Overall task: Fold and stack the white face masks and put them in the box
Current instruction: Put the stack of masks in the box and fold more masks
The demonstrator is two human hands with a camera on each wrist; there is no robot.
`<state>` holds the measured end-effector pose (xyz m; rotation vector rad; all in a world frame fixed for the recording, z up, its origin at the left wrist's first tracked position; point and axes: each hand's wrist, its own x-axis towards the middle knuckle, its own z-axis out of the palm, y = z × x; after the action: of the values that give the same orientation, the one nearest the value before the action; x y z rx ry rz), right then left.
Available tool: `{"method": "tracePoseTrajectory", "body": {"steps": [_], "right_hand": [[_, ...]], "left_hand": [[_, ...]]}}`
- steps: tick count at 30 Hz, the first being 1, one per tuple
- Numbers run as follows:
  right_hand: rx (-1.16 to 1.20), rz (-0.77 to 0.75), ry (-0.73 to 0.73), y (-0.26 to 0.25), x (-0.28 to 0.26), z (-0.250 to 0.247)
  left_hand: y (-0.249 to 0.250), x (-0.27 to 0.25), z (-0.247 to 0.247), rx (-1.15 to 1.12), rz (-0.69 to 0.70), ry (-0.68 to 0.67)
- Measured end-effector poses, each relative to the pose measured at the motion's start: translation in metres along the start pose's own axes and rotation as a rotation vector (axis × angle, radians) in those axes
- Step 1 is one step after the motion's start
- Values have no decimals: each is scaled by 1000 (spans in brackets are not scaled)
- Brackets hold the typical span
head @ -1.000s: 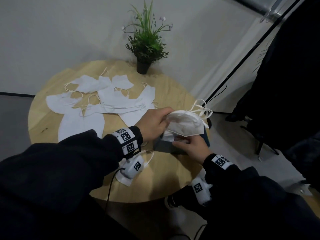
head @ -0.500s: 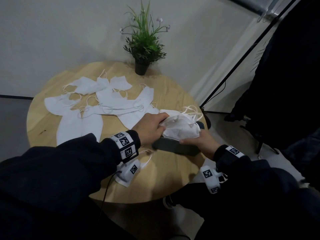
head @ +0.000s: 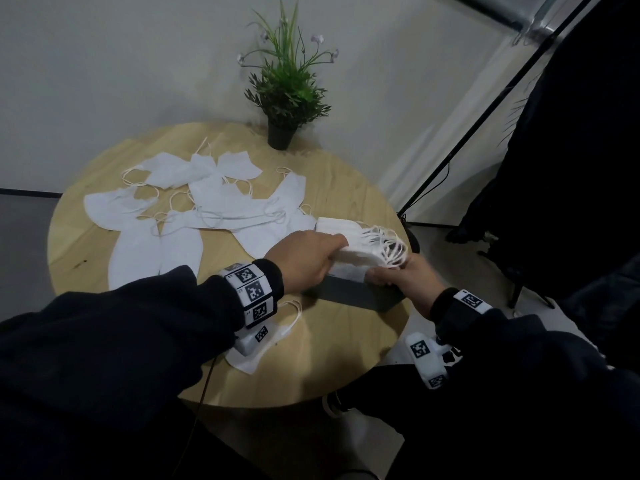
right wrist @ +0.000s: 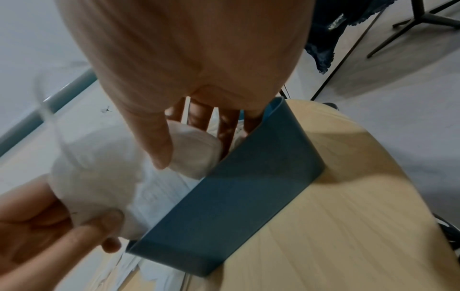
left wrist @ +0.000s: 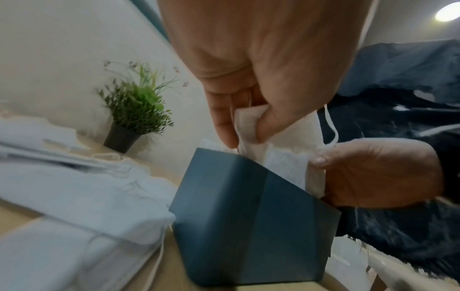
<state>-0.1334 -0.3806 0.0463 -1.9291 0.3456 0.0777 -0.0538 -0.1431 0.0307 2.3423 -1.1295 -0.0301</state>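
Note:
A folded stack of white masks (head: 358,252) with bunched ear loops sits partly inside the dark blue box (head: 360,296) near the table's right edge. My left hand (head: 330,252) pinches the stack's left end between thumb and fingers (left wrist: 267,130). My right hand (head: 377,277) holds the right end at the box's rim, thumb (right wrist: 159,151) on the masks (right wrist: 196,151) and fingers down inside the box (right wrist: 236,196). Several unfolded white masks (head: 207,209) lie spread over the table's left and middle. One more mask (head: 263,351) lies under my left wrist.
A round wooden table (head: 329,358) carries everything. A potted green plant (head: 287,95) stands at its far edge by the wall. A black stand pole (head: 485,112) and dark cloth (head: 571,150) are to the right, beyond the table edge.
The mask stack came down from above the box into its opening. Both hands dropped with it and my right hand shifted to the box's right end.

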Motion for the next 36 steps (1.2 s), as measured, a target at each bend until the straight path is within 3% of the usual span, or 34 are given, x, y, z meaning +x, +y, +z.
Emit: {"method": "tracePoseTrajectory", "body": {"steps": [3, 6, 9, 18, 22, 26, 30, 33, 36], "right_hand": [[-7, 12, -12, -6, -1, -5], [19, 36, 5, -15, 3, -20], [7, 122, -74, -22, 6, -35], [-492, 62, -146, -28, 10, -29], [-591, 106, -66, -27, 11, -32], [-549, 214, -32, -30, 7, -41], [-444, 258, -31, -28, 4, -41], [-289, 220, 45, -27, 6, -41], [-135, 223, 190, -23, 14, -33]], "left_hand": [[2, 0, 2, 143, 32, -110], [3, 0, 2, 277, 56, -112], [5, 2, 0, 330, 72, -109], [0, 0, 2, 134, 82, -55], [-2, 1, 5, 33, 133, 5], [-5, 2, 19, 133, 127, -51], [-5, 6, 21, 225, 216, 38], [-8, 6, 22, 182, 298, 138], [-11, 2, 29, 175, 283, 141]]}}
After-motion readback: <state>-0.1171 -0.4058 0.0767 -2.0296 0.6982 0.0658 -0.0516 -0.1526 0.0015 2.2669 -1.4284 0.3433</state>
